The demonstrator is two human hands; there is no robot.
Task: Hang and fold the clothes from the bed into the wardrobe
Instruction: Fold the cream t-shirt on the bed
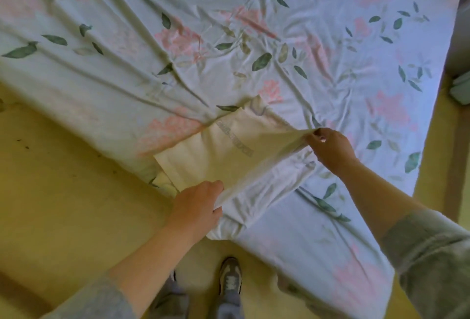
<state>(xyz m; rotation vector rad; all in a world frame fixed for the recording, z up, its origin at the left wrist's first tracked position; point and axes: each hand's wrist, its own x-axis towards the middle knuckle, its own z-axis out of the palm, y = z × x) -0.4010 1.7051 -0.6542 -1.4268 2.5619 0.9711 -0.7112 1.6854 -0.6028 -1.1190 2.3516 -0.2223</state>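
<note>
The cream shirt (211,156) was spread at the near edge of the bed (330,51). Its raised side was held taut between the gripping left hand (198,204) and the pinching right hand (330,148), with the shirt's body lying to their left.

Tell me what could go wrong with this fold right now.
1. The shirt lies right at the bed's edge and could slide onto the floor, which shows dark specks.
2. The bedsheet is rumpled beneath it, so the fold may come out uneven.
3. The right hand only pinches the lifted edge; it might slip.
</note>
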